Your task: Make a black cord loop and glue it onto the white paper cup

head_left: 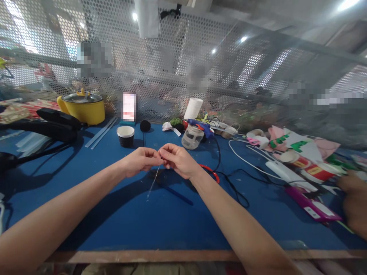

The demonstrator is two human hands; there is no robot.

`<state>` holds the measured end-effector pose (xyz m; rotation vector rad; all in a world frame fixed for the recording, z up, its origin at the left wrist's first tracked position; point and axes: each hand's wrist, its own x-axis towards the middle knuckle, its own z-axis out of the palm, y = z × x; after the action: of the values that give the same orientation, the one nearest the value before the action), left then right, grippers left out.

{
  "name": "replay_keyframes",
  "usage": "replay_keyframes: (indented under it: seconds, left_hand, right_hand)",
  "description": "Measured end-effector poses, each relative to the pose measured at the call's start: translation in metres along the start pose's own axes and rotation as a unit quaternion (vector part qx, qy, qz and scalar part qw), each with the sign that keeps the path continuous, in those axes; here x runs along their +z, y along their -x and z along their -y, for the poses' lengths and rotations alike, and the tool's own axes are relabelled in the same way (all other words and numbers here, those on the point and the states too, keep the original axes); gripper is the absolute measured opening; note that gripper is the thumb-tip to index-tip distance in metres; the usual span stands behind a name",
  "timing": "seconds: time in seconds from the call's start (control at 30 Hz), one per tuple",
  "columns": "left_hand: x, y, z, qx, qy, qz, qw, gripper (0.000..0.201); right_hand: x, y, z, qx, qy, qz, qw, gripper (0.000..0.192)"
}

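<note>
My left hand (141, 161) and my right hand (178, 160) meet above the middle of the blue table, thumbs and fingers pinched together. From between their fingertips a thin pale strand (154, 182) hangs down and slightly left. Whether it is wire or thread I cannot make out, and its upper end is hidden by the fingers. A dark blue stick (178, 194) lies on the table below my hands. Partly behind my right wrist is a red ring (212, 172).
Behind my hands stand a black-and-white paper cup (125, 137), a clear jar (192, 137) with a blue glue gun (202, 126), and a phone (129, 107). Left is a yellow pot (87, 109). Cables, a purple box (312, 206) and another person's hand (355, 198) are right.
</note>
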<state>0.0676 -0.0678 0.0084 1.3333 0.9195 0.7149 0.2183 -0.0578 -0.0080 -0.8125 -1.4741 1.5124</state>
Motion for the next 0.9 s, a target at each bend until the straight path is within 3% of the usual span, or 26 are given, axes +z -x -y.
replay_keyframes:
  seconds: [0.23, 0.5, 0.9]
  left_hand:
    - [0.0008, -0.0006, -0.0011, 0.056, -0.16, -0.072, 0.983, 0.016]
    - [-0.0037, 0.003, -0.0077, 0.036, -0.165, -0.02, 0.985, 0.016]
    - [0.0009, -0.0017, 0.0007, 0.081, -0.25, -0.092, 0.96, 0.013]
  right_hand:
    - [0.0005, -0.0023, -0.0078, -0.013, 0.081, -0.064, 0.995, 0.034]
    - [-0.0003, -0.0014, -0.006, -0.041, 0.123, -0.087, 0.988, 0.032]
    - [0.003, -0.001, -0.0095, -0.053, 0.184, -0.104, 0.976, 0.034]
